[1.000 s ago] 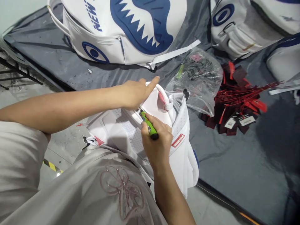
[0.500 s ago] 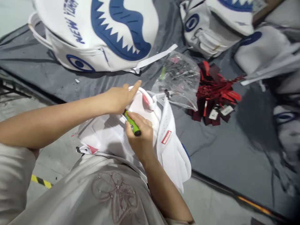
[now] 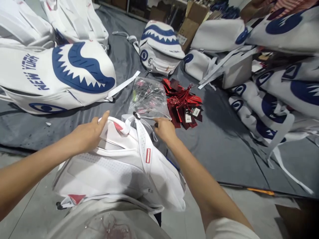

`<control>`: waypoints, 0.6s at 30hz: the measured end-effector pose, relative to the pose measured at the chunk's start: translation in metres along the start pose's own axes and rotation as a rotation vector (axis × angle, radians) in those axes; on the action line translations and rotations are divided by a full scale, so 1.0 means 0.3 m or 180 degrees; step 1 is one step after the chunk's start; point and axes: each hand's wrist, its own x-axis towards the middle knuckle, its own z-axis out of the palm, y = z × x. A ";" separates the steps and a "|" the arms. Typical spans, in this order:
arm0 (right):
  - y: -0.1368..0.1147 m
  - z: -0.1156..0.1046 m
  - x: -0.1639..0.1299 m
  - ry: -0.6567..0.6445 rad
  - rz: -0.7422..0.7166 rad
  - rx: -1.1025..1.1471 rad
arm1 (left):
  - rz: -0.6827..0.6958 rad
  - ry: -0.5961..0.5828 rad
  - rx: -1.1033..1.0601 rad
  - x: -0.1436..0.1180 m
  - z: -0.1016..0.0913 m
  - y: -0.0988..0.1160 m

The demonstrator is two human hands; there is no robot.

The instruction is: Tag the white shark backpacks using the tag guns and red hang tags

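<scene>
Right hand (image 3: 165, 130), curled, contents unclear, has left the white backpack (image 3: 107, 172)'s opening for the clear bag (image 3: 151, 98), apparently pausing work; left hand (image 3: 86, 135) stays, index extended, hold unclear.

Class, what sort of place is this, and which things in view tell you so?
Probably a bag workshop or packing room: many similar white backpacks, a bundle of red and dark tags on the grey cloth, and cardboard boxes behind.

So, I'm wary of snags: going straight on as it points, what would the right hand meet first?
The right hand would likely meet the clear plastic bag; its near edge looks close, though contact is unclear.
</scene>
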 end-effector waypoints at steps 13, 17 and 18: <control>-0.014 0.169 0.349 -0.0808 -0.0888 -0.0811 | -0.0063 -0.0079 -0.0035 -0.005 0.002 0.005; -0.033 0.188 0.320 -0.0772 -0.0916 -0.0753 | -0.0030 -0.0045 -0.0069 0.001 0.009 -0.001; -0.037 0.188 0.306 -0.0764 -0.0906 -0.0723 | -0.0008 -0.0026 -0.0077 0.002 0.011 -0.001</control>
